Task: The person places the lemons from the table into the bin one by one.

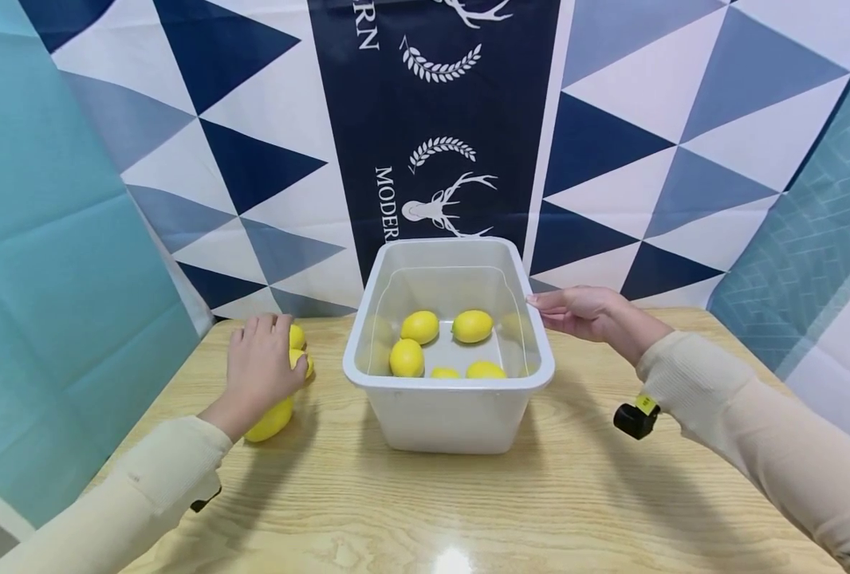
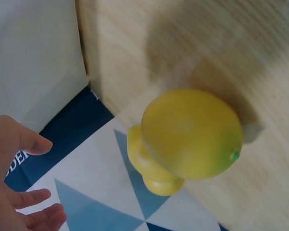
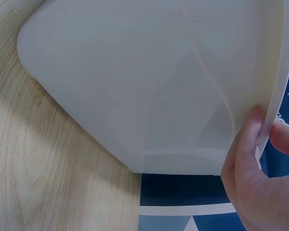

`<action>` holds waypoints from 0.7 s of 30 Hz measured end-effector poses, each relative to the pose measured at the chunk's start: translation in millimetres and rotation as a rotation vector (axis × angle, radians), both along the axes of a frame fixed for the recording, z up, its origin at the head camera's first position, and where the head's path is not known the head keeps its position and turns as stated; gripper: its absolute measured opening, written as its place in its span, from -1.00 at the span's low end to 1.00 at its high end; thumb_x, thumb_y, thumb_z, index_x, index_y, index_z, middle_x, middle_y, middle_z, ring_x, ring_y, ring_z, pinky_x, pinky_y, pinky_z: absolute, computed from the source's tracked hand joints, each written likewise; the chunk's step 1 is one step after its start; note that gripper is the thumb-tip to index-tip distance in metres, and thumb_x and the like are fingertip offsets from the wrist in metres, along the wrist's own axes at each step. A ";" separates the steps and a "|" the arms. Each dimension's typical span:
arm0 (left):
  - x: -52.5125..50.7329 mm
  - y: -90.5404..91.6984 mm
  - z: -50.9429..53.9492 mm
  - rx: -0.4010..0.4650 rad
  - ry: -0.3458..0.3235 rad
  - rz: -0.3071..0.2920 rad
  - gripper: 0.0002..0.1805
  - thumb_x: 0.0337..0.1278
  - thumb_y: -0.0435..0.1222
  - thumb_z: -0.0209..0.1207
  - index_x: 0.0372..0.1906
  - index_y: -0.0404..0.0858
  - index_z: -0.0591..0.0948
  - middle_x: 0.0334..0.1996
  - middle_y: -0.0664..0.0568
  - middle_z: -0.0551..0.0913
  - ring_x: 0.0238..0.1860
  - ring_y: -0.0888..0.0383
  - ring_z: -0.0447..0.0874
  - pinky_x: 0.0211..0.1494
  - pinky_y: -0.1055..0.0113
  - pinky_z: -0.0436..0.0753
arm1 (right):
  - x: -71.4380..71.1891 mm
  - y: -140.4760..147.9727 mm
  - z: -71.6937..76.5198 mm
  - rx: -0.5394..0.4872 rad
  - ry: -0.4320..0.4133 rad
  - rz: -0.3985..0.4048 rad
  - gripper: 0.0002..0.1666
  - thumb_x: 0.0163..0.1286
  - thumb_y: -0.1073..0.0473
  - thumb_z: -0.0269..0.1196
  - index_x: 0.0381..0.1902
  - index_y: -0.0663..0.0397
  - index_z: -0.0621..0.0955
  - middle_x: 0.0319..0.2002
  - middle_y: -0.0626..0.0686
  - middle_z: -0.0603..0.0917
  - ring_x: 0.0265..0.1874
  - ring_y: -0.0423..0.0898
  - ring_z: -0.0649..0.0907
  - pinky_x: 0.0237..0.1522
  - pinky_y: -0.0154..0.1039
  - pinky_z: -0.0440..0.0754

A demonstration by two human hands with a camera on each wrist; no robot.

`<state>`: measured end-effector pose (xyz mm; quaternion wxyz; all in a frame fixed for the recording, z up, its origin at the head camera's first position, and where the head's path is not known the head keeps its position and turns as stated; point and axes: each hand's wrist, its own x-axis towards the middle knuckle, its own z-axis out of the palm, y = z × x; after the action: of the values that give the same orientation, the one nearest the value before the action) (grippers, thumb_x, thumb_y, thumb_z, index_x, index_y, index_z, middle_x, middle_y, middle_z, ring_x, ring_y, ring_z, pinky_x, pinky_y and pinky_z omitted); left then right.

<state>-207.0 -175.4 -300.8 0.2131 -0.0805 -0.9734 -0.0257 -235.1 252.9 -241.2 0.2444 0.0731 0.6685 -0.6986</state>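
Note:
A white plastic bin (image 1: 446, 418) stands mid-table with several yellow lemons (image 1: 407, 358) inside. At its right side, my right hand (image 1: 583, 312) holds the rim; in the right wrist view the thumb (image 3: 285, 140) lies at the rim's edge and the fingers (image 3: 245, 149) are below it against the wall. My left hand (image 1: 258, 368) is above a group of lemons left of the bin, fingers loosely bent and holding nothing. A near lemon (image 2: 190, 134) shows large in the left wrist view, two smaller ones (image 2: 163, 185) behind it. The left hand partly covers this group in the head view.
The wooden table (image 1: 425, 502) runs up to a patterned cloth backdrop (image 1: 439, 119) just behind the bin. Teal cloth (image 1: 59, 263) hangs along the left side. A small black device (image 1: 636, 419) is at the right wrist.

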 end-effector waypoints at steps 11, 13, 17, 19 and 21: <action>19.3 -0.5 -16.3 -0.017 -0.085 0.013 -0.43 -0.03 -0.12 0.27 0.05 -0.38 0.43 -0.12 -0.29 0.53 -0.10 -0.19 0.45 -0.15 -0.05 0.46 | -0.6 0.6 -1.1 -0.009 0.003 -0.013 -0.87 0.35 0.27 0.21 -0.38 -0.05 0.63 -0.37 -0.12 0.70 -0.33 -0.27 0.70 -0.11 -0.45 0.69; 22.5 0.7 -18.5 -0.021 -0.100 0.021 -0.43 -0.03 -0.14 0.27 0.03 -0.40 0.43 -0.15 -0.29 0.53 -0.13 -0.17 0.46 -0.18 -0.03 0.46 | -0.1 0.4 -0.4 -0.005 0.007 -0.017 -0.90 0.34 0.27 0.22 -0.36 -0.04 0.62 -0.37 -0.12 0.70 -0.33 -0.27 0.70 -0.11 -0.45 0.69; 27.6 0.6 -21.9 -0.040 -0.154 0.039 -0.45 -0.05 -0.16 0.29 0.00 -0.42 0.44 -0.17 -0.28 0.53 -0.16 -0.17 0.47 -0.20 -0.04 0.48 | 0.1 0.0 0.0 -0.005 0.012 -0.018 -0.88 0.33 0.27 0.23 -0.39 -0.04 0.64 -0.38 -0.12 0.70 -0.34 -0.26 0.70 -0.12 -0.45 0.69; 28.9 -0.2 -23.6 -0.043 -0.192 0.051 -0.46 -0.05 -0.18 0.29 -0.01 -0.42 0.44 -0.19 -0.27 0.52 -0.18 -0.16 0.46 -0.22 -0.04 0.49 | 0.2 0.1 -0.1 -0.007 0.012 -0.020 -0.86 0.34 0.27 0.23 -0.42 -0.05 0.65 -0.38 -0.12 0.70 -0.35 -0.26 0.70 -0.13 -0.44 0.70; 29.3 -1.1 -25.2 -0.060 -0.221 0.066 -0.47 -0.06 -0.18 0.28 -0.03 -0.43 0.44 -0.22 -0.27 0.52 -0.21 -0.15 0.47 -0.24 -0.02 0.52 | 0.7 0.7 -0.3 -0.008 0.016 -0.018 -0.82 0.34 0.27 0.23 -0.44 -0.06 0.67 -0.39 -0.12 0.71 -0.35 -0.27 0.70 -0.13 -0.44 0.70</action>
<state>-177.6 -176.5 -326.0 0.1024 -0.0515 -0.9934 0.0016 -234.4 253.6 -241.5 0.2330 0.0727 0.6669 -0.7041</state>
